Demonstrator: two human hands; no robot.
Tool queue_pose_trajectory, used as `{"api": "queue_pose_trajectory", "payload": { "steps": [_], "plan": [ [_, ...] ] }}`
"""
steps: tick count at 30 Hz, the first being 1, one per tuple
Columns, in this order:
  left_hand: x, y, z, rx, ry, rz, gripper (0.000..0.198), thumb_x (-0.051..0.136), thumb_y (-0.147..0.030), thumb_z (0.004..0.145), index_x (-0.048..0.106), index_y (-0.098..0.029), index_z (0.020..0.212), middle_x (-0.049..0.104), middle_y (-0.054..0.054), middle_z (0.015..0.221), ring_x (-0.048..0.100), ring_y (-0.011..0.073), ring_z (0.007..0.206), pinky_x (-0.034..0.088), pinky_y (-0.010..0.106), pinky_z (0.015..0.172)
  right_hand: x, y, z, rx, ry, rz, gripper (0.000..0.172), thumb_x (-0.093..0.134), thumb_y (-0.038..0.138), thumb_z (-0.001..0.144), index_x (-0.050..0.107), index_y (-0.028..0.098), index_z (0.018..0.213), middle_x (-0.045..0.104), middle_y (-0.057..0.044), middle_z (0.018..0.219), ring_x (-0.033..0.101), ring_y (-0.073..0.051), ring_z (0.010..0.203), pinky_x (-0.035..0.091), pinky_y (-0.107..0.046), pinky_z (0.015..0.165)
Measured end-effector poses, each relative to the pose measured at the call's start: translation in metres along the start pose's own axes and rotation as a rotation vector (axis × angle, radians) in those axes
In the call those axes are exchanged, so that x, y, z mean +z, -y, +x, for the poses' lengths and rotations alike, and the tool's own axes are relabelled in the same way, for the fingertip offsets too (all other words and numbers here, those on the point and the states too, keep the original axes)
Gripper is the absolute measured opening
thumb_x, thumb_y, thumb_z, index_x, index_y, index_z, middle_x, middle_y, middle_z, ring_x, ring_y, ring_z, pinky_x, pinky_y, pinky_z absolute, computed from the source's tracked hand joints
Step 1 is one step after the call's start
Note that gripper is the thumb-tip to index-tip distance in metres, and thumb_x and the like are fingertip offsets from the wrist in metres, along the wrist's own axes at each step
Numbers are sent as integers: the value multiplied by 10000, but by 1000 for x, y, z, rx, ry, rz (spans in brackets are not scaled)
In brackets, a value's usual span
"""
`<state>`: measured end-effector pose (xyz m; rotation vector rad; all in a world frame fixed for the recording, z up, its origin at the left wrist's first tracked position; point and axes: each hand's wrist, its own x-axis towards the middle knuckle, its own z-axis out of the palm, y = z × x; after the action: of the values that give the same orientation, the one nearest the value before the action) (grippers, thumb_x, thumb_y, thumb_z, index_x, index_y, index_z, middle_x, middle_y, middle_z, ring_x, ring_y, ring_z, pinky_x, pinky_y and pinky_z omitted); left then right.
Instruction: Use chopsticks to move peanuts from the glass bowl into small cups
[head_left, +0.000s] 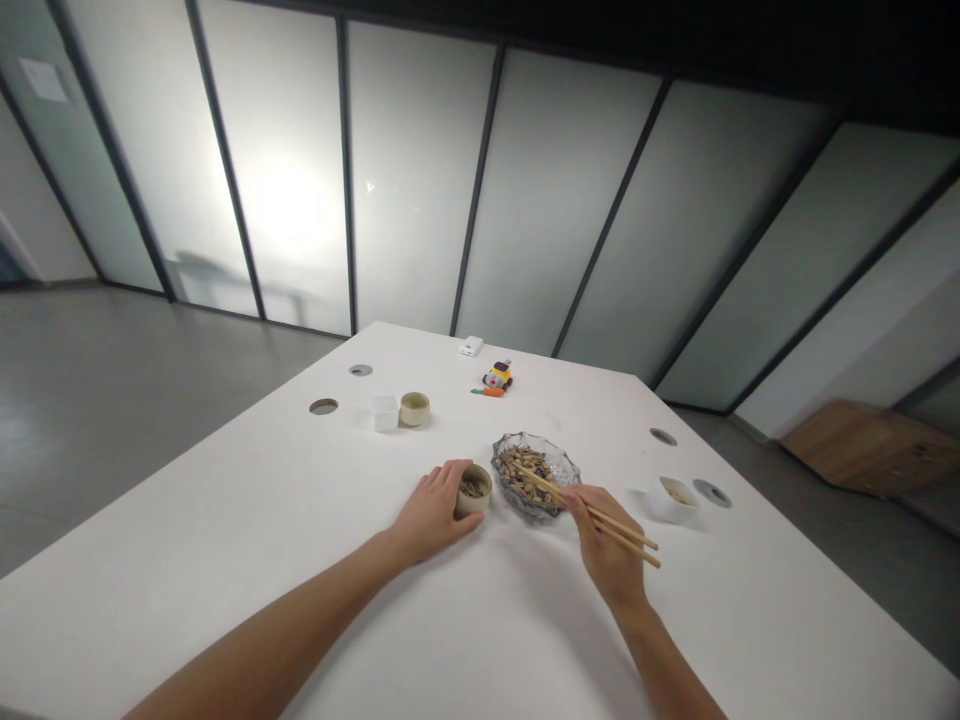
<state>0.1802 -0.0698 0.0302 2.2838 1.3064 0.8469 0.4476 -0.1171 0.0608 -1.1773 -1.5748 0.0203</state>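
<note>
My left hand is wrapped round the side of a small beige cup standing on the white table. Some sunflower seeds lie inside that cup. In my right hand is a pair of wooden chopsticks, their tips down among the seeds in a clear glass bowl. The bowl, with its scalloped rim, holds a heap of striped seeds and stands just right of the cup. Whether the tips pinch a seed is too small to tell.
A white square bowl with pale bits stands at the right. Further left are a clear plastic container and another beige cup. Toward the far edge lie a toy vehicle, an orange carrot-shaped piece and a white box. Round holes pierce the table.
</note>
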Motion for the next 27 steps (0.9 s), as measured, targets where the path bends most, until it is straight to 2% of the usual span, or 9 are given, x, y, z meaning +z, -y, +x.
{"api": "queue_pose_trajectory", "payload": {
  "steps": [3,6,8,10,14,19,27],
  "plan": [
    [0,0,0,-1,-3,0,640,738,-346,843,476,-252,1419,606,109,1361,595,329,1241,469,494,1078,-2,-3,0,88,-58,15,348,606,513,993,776,224,898,776,-86,897,741,-248,852,616,-402,809],
    [1,1,0,-11,2,-4,637,739,-342,840,475,-257,1414,608,106,1361,590,327,1245,461,493,1086,1,-2,-2,238,-115,193,369,631,541,973,767,203,911,780,-96,919,756,-249,808,638,-412,782],
    [2,1,0,-12,7,-5,645,736,-346,838,469,-254,1418,604,108,1369,587,326,1243,457,493,1090,6,3,-4,294,-103,312,377,647,547,960,771,194,917,785,-100,933,761,-249,799,650,-416,771],
    [3,2,0,-5,3,-5,661,736,-350,836,461,-247,1428,597,111,1380,584,323,1243,453,489,1094,10,10,-5,277,-73,327,380,666,553,944,787,196,896,792,-102,934,761,-259,856,650,-418,804],
    [4,4,0,-1,-8,-4,666,731,-356,836,459,-252,1435,598,113,1382,582,324,1250,450,488,1098,11,17,-5,204,-71,196,371,664,555,942,807,216,895,801,-99,938,755,-263,904,635,-405,828],
    [3,4,0,9,-1,-10,660,727,-362,838,466,-253,1434,596,115,1403,575,326,1276,442,494,1116,13,2,-6,174,-63,67,389,643,573,950,802,220,908,798,-95,930,753,-258,873,624,-405,819],
    [3,5,0,20,-3,-22,672,730,-356,836,458,-258,1443,592,112,1407,575,318,1271,448,491,1114,24,-6,-9,58,25,55,348,624,515,982,796,224,901,806,-81,931,759,-251,889,614,-418,882]
  ]
}}
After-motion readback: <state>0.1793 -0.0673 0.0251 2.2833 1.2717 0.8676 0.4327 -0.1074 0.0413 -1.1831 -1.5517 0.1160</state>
